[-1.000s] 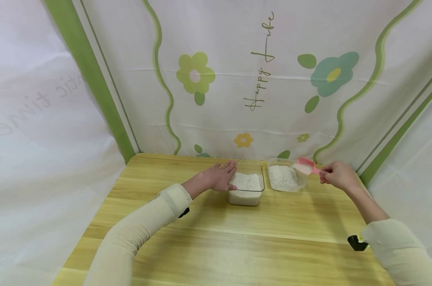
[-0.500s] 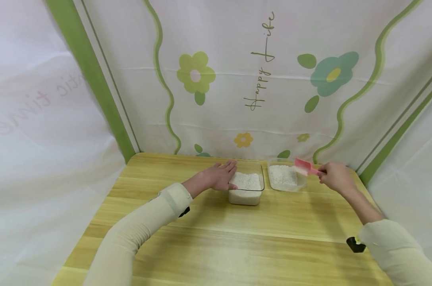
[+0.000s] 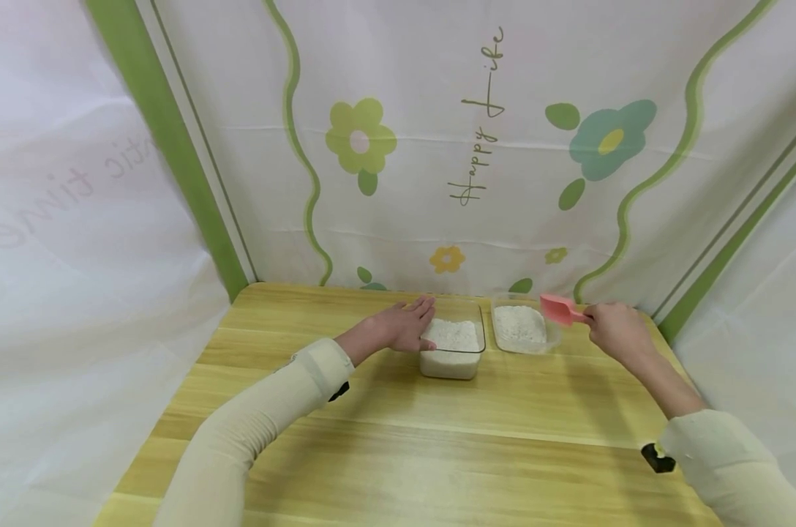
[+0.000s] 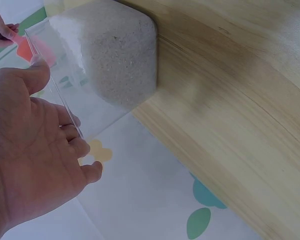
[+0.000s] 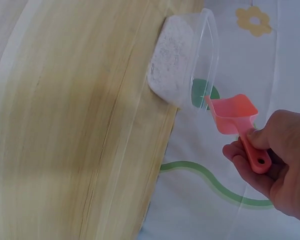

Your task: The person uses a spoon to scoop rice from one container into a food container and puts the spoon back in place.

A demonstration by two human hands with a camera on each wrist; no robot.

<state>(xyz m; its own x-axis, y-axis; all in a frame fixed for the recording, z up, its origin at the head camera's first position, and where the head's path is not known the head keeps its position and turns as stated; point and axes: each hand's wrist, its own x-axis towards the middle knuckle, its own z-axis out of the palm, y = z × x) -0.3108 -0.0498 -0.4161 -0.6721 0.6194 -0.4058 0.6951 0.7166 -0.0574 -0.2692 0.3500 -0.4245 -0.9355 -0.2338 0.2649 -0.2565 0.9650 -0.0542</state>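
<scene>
In the head view my left hand rests on the left rim of a clear rectangular container holding white, grainy powder. Its fingers are fairly straight; in the left wrist view the thumb and fingertips touch the rim. My right hand pinches the handle of a pink scoop, held above the right edge of a smaller clear plastic tub. White powder lies in that tub too. The right wrist view shows the scoop's bowl tilted, with no powder visible inside.
Both containers stand side by side near the back edge of a wooden table. A white curtain with printed flowers hangs right behind them. More curtain encloses the left and right sides.
The white powder visible in the scoop earlier no longer shows there. My right hand has shifted slightly left and the scoop has turned. The left hand has stayed on the container's rim.
</scene>
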